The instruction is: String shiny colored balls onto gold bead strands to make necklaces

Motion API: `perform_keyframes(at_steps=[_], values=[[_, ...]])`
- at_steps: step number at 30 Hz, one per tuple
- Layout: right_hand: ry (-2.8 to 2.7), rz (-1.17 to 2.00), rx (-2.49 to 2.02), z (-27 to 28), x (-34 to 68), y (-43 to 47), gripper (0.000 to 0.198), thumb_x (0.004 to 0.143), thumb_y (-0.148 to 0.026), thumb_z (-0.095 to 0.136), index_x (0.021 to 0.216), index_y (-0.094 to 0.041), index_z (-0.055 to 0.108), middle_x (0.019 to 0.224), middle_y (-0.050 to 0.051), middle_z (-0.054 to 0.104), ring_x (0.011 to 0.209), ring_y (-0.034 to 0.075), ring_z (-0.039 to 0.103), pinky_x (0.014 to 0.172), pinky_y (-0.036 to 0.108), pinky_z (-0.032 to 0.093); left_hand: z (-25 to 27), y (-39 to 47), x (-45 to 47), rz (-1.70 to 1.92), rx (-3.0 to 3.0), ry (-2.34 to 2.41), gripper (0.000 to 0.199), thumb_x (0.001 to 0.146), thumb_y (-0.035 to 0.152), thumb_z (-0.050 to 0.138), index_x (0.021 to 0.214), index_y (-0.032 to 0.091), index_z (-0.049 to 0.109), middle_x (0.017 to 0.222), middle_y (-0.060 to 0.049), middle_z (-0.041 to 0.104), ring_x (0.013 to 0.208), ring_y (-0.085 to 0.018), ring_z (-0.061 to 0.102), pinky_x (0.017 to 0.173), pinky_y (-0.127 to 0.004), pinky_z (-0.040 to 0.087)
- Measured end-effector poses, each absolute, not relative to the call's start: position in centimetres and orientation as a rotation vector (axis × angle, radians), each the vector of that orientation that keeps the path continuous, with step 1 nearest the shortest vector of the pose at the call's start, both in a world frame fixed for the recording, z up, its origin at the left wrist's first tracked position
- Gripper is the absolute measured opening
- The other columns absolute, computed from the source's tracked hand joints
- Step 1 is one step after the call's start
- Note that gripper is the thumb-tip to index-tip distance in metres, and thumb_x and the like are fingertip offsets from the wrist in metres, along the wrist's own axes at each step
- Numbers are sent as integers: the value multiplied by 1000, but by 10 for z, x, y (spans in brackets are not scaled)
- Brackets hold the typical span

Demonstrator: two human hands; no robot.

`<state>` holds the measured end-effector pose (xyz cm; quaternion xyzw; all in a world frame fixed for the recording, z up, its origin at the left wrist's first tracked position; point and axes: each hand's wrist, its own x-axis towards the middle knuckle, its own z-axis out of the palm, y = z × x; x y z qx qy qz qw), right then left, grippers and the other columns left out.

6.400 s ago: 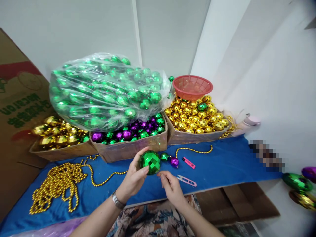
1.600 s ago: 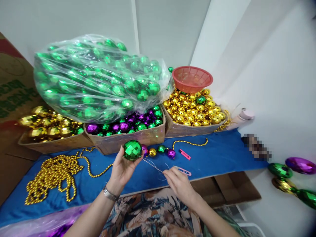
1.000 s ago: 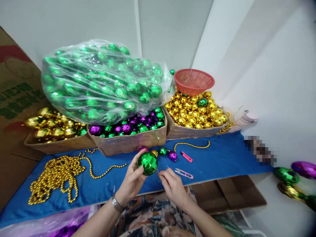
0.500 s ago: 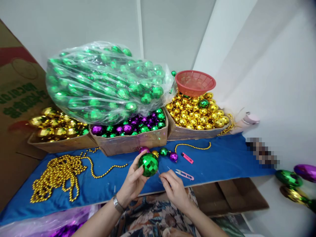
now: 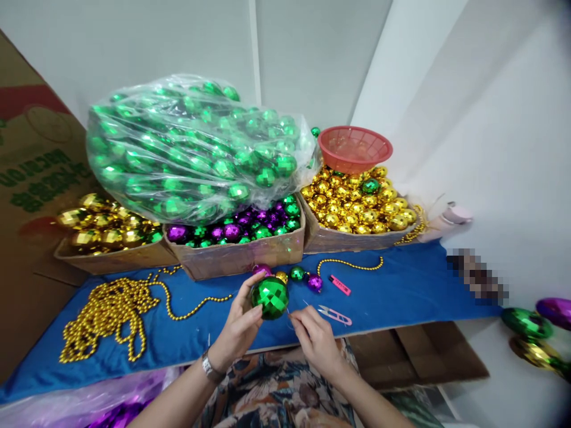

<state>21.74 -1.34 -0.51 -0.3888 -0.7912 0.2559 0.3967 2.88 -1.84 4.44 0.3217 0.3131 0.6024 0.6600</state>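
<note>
My left hand (image 5: 243, 324) is closed round a shiny green faceted ball ornament (image 5: 270, 298), held just above the front of the table. Close to its right side, my right hand (image 5: 314, 336) pinches a thin pale thread (image 5: 289, 318) between thumb and fingertips. The thread runs to the ball's right edge; how it is fixed there is too small to tell. Behind the ball lie a small gold ball (image 5: 281, 277), a green one (image 5: 297, 273) and purple ones (image 5: 314, 283). Pink thread snips (image 5: 335, 315) and a pink lighter (image 5: 340, 285) rest to the right.
Gold bead garland (image 5: 104, 318) is heaped at left on the blue cloth (image 5: 401, 291). Cardboard boxes of gold (image 5: 111, 261), purple and green (image 5: 241, 258), and gold balls (image 5: 352, 241) line the back. Above them sit a bag of green balls (image 5: 191, 148) and a red basket (image 5: 355, 148).
The view has shifted slightly, so most things appear a little to the right. The ball looks slightly turned in my left hand; my right hand keeps its pinch on the thread.
</note>
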Motion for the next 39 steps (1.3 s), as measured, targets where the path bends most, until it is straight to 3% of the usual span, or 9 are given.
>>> perform_keyframes(at_steps=[4, 17, 27, 33, 39], values=[[-2022, 648, -987, -6, 218, -14, 19, 97, -15, 43, 99, -20, 61, 85, 5, 61, 77, 17, 60, 70, 27, 49, 43, -18, 32, 1394, 777, 791, 73, 68, 33, 80, 133, 25, 47, 121, -10, 57, 108, -27, 57, 91, -37, 49], [-1988, 728, -948, -2, 217, -15, 20, 97, -17, 44, 99, -21, 63, 86, 5, 63, 79, 16, 61, 71, 26, 50, 42, -20, 30, 1383, 761, 790, 70, 69, 28, 78, 132, 26, 47, 114, -8, 60, 100, -23, 60, 86, -33, 50], [-2023, 698, -968, -3, 216, -15, 23, 98, -19, 41, 101, -21, 63, 86, 6, 63, 78, 17, 61, 71, 28, 50, 45, -20, 30, 1374, 761, 774, 71, 67, 31, 78, 131, 25, 49, 132, -11, 52, 110, -28, 56, 91, -38, 48], [-2010, 768, -926, -5, 215, -15, 22, 98, -17, 42, 100, -21, 63, 87, 5, 63, 81, 17, 61, 72, 27, 49, 41, -19, 31, 1383, 740, 810, 72, 66, 34, 81, 130, 25, 49, 111, -8, 61, 96, -23, 60, 84, -34, 50], [-1980, 871, -947, -4, 213, -15, 21, 98, -22, 43, 90, -21, 62, 83, 4, 64, 78, 17, 62, 69, 26, 49, 43, -20, 29, 1357, 681, 717, 70, 67, 32, 80, 130, 26, 49, 106, -7, 61, 92, -22, 61, 82, -35, 50]])
